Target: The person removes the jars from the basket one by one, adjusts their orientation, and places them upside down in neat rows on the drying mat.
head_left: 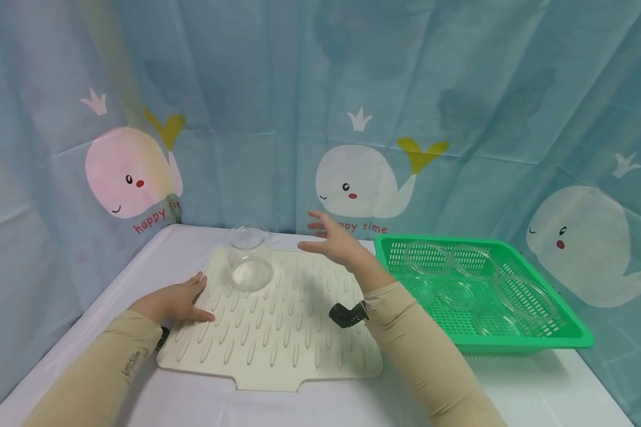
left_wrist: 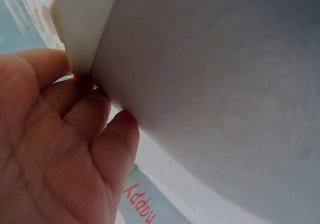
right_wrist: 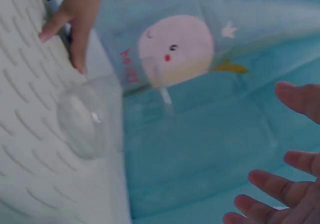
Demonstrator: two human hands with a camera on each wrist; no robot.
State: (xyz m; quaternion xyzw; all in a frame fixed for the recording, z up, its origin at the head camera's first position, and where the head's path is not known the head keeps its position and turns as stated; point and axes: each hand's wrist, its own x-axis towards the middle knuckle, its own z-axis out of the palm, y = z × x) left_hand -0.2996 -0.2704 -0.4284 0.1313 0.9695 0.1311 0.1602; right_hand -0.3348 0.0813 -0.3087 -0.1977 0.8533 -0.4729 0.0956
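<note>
A cream ridged draining board [head_left: 278, 332] lies on the white table. On its back left part stands a clear cylindrical container [head_left: 250, 273], upright, also seen in the right wrist view. My left hand [head_left: 178, 302] rests at the board's left edge, thumb laid over the ridged top. The left wrist view has its fingertips [left_wrist: 127, 119] against the edge, right where the board meets the cloth. Raised above the board, my right hand [head_left: 336, 240] has its fingers spread and holds nothing. It hovers to the right of the container, apart from it.
A green slotted basket [head_left: 513, 341] stands on the right of the table, with several clear round containers [head_left: 459, 290] inside. A blue curtain [head_left: 278, 107] with printed whales hangs close behind the table and along its sides.
</note>
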